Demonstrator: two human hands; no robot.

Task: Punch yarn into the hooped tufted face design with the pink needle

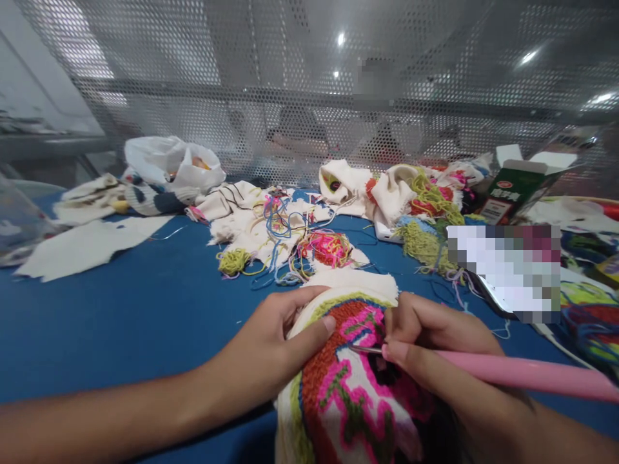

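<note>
Currently, left hand [285, 332] grips embroidered fabric [355, 393] by its edge; right hand [442, 328] pinches pink-handled needle [512, 369], tip at blue stitching [358, 338]

Wht plastic bag [157, 158] back L; grn box [513, 185], top open, back R; perf. metal screen [232, 58] behind.

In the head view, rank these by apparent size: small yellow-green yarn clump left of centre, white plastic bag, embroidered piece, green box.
1. Embroidered piece, nearest the camera
2. White plastic bag and green box: too alike to rank
3. Yellow-green yarn clump
</note>
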